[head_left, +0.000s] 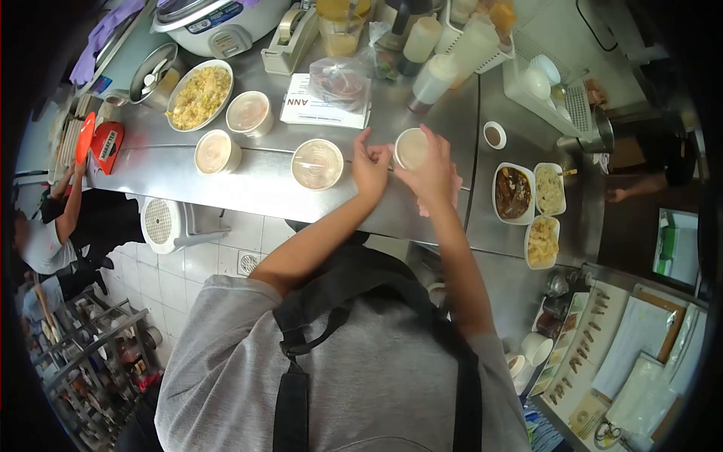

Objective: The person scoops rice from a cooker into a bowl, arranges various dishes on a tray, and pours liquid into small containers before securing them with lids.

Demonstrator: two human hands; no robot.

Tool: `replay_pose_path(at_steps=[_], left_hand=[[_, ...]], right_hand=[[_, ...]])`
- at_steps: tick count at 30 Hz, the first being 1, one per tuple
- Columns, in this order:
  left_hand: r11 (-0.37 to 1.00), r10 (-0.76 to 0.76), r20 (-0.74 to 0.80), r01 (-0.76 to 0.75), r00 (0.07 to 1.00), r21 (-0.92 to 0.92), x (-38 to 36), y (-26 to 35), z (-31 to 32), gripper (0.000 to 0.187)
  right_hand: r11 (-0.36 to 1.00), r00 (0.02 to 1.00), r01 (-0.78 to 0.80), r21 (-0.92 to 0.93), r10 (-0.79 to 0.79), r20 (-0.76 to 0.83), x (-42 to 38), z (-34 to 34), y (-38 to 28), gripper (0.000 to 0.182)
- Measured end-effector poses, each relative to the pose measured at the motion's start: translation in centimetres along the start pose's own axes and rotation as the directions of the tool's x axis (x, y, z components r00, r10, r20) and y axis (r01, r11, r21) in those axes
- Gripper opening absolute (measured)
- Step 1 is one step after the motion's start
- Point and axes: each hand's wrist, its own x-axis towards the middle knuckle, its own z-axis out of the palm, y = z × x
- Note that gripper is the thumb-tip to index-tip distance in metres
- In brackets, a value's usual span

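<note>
My right hand [431, 175] is closed around a round lidded tub [411, 148], its thumb and fingers at the lid's rim. A pink cloth [455, 187] shows beneath that hand. Just left of the tub, my left hand [370, 167] has its fingers loosely bent and partly apart, with nothing visible in them. Another tub with a clear lid [317, 164] stands on the steel counter to its left. Farther left are two more lidded tubs, a nearer one [218, 153] and one behind it [249, 114].
A bowl of yellow rice [199, 96], a tape dispenser [290, 39] and squeeze bottles [434, 79] line the back. Filled trays [514, 194] sit at right. A white stool [163, 224] and a person [51, 241] are at left; another person's arm [640, 188] reaches in at right.
</note>
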Motion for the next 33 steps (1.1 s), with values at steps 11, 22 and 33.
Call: replay_pose_path(at_steps=[11, 22, 33], left_hand=[[0.954, -0.265, 0.047, 0.269, 0.963, -0.132, -2.0, 9.9, -2.2, 0.025], [0.464, -0.571, 0.651, 0.851, 0.500, -0.247, 1.5, 12.2, -5.0, 0.032], [0.963, -0.207, 0.831, -0.043, 0.517, 0.266, 8.7, 22.1, -12.8, 0.037]], right_hand=[[0.934, 0.973, 0.086, 0.346, -0.004, -0.229, -0.2, -5.3, -4.2, 0.088], [0.867, 0.979, 0.115, 0.485, -0.015, -0.205, -1.1, -3.6, -6.0, 0.092], [0.986, 0.990, 0.057, -0.158, -0.076, -0.121, 2.3, 1.3, -3.1, 0.099]])
